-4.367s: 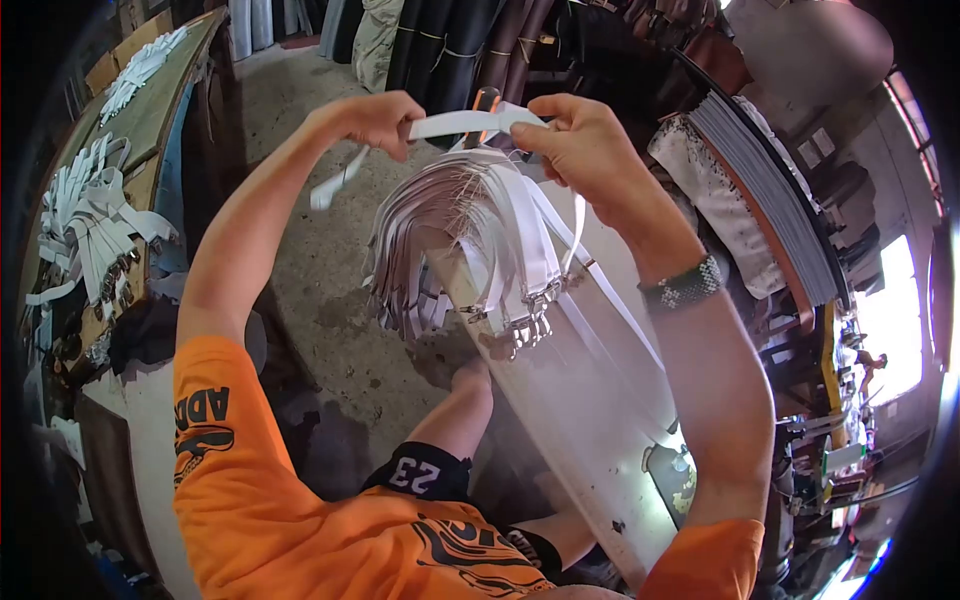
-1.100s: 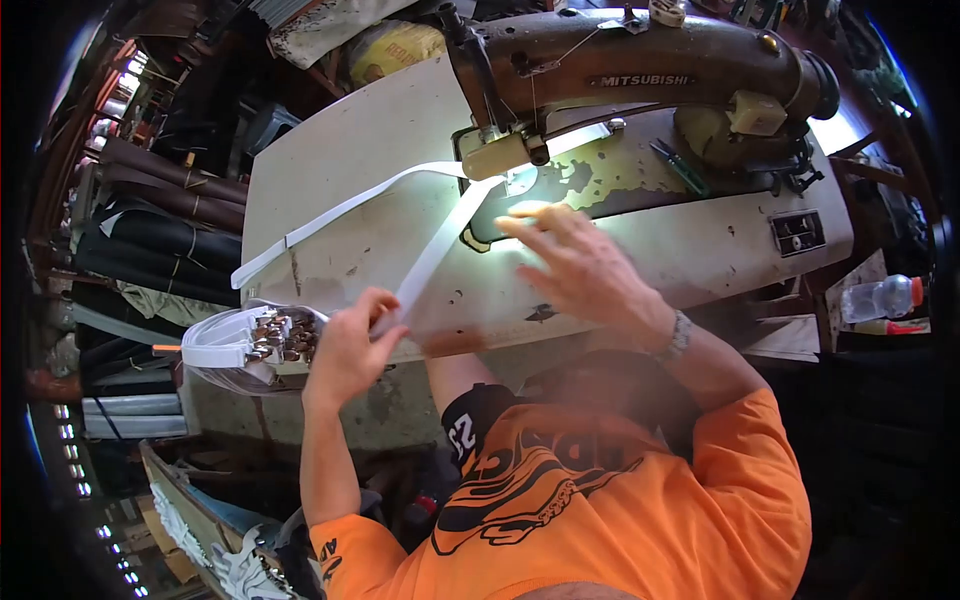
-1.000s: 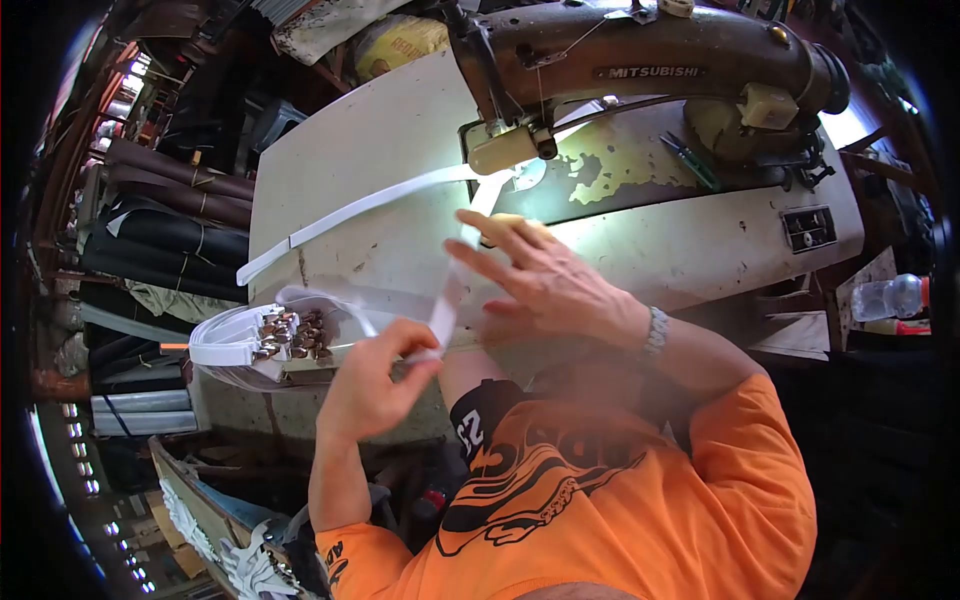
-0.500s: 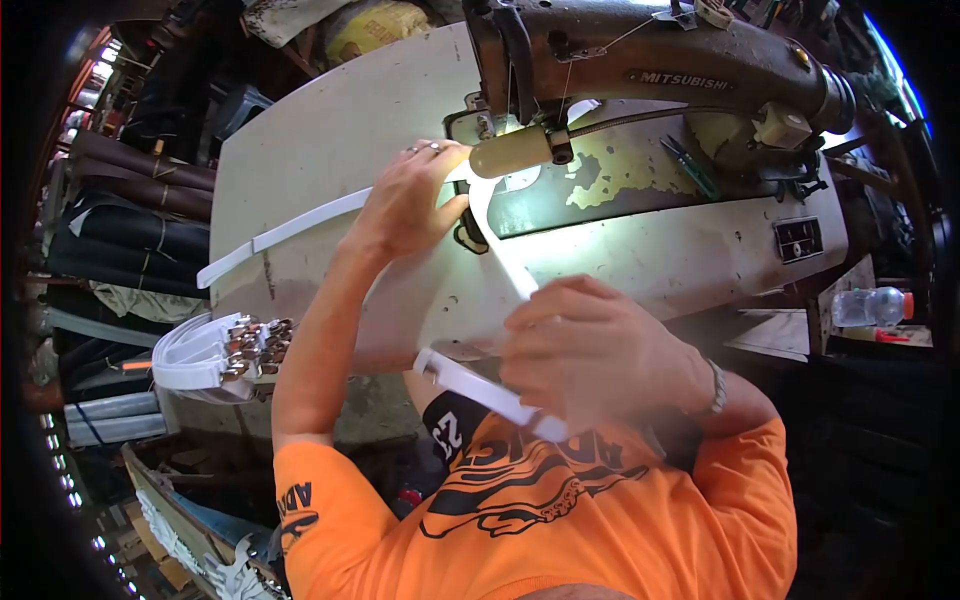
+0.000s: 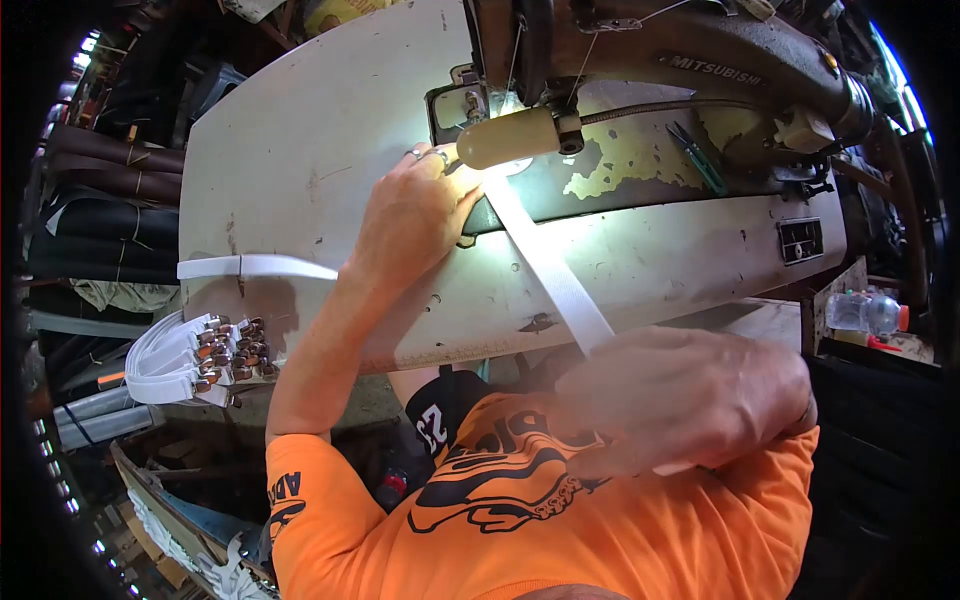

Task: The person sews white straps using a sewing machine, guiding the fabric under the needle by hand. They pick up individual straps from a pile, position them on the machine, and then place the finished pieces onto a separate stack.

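A white strap (image 5: 550, 265) runs from beneath the sewing machine's lamp (image 5: 510, 138) down to my right hand (image 5: 690, 400). That hand is blurred by motion, but the strap leads into its closed fingers, and a small white bit shows below it. My left hand (image 5: 415, 215) lies beside the needle area, its fingers closed on the strap, with the fingertips partly hidden by the lamp. Left of my wrist, another stretch of white strap (image 5: 255, 266) lies on the table and passes behind my forearm. The needle is hidden behind the lamp.
The brown sewing machine (image 5: 700, 75) spans the back right of the table (image 5: 300, 130). Green-handled snips (image 5: 700, 160) lie on its bed. White straps with metal clips (image 5: 190, 355) hang at the table's left edge. A plastic bottle (image 5: 865, 312) is at far right.
My right hand has moved right and toward my body, and more strap now stretches taut between my hands. The dangling strap end has gone from view. My left hand stays near the needle area.
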`<state>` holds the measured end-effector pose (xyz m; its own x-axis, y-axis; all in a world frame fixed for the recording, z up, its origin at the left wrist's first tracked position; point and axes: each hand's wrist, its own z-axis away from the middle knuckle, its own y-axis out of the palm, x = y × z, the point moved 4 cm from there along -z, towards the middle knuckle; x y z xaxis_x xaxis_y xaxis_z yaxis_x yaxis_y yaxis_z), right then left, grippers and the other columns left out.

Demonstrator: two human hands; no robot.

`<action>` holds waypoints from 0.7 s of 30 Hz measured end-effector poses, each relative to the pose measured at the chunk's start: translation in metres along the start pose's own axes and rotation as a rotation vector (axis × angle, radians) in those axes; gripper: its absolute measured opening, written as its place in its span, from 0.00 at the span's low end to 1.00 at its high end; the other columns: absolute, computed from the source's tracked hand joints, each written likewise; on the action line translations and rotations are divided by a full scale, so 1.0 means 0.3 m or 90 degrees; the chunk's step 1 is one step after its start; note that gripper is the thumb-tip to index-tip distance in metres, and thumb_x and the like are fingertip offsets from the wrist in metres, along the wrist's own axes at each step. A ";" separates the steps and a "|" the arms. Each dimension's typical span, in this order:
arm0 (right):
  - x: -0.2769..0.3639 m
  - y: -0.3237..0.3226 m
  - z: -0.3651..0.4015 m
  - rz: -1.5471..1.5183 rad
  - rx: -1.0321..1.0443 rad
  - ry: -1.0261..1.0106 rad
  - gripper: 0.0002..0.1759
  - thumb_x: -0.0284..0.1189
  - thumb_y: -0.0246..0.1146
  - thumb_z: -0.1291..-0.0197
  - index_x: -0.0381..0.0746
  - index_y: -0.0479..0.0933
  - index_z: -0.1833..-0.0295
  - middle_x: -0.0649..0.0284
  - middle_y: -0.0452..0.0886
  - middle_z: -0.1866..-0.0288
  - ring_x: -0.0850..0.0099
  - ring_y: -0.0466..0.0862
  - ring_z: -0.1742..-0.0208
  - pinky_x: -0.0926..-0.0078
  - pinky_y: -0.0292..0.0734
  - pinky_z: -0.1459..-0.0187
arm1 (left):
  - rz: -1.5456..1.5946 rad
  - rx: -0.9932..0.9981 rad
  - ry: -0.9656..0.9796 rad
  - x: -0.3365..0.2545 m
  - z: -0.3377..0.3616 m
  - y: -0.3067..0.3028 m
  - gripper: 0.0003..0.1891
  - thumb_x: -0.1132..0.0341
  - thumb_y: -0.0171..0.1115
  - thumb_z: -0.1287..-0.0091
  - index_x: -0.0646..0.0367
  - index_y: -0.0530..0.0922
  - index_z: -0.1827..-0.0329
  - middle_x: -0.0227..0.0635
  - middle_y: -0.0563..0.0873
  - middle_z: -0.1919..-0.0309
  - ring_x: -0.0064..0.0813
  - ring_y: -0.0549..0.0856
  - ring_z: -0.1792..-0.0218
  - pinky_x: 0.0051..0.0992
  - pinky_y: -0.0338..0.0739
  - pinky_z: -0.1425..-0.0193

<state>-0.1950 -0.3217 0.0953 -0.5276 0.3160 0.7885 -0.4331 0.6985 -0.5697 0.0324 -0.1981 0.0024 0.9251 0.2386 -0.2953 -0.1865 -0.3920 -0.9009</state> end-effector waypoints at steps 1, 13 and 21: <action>-0.030 -0.005 0.008 -0.033 0.018 0.029 0.20 0.28 0.69 0.40 0.40 0.84 0.41 0.55 0.83 0.34 0.52 0.80 0.30 0.53 0.78 0.33 | -0.021 -0.019 0.001 -0.012 0.007 0.002 0.10 0.66 0.71 0.31 0.59 0.90 0.51 0.44 0.88 0.62 0.48 0.86 0.57 0.43 0.81 0.51; -0.575 -0.101 -0.050 0.507 -0.298 0.253 0.10 0.29 0.63 0.33 0.37 0.86 0.52 0.54 0.82 0.43 0.56 0.79 0.38 0.58 0.71 0.32 | -0.122 -0.047 -0.006 -0.063 0.018 0.012 0.09 0.64 0.75 0.35 0.52 0.93 0.54 0.33 0.89 0.70 0.40 0.86 0.65 0.38 0.81 0.60; -0.555 -0.082 -0.069 0.562 -0.272 0.227 0.18 0.30 0.63 0.35 0.44 0.89 0.42 0.55 0.81 0.37 0.58 0.75 0.31 0.58 0.66 0.27 | -0.051 -0.090 0.004 -0.034 0.011 0.016 0.04 0.68 0.76 0.39 0.56 0.90 0.64 0.31 0.89 0.68 0.36 0.87 0.55 0.36 0.83 0.57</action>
<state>-0.0814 -0.3783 -0.0171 -0.2545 0.9474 0.1939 0.3329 0.2741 -0.9023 0.0209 -0.1994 0.0002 0.9371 0.2690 -0.2225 -0.0644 -0.4933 -0.8675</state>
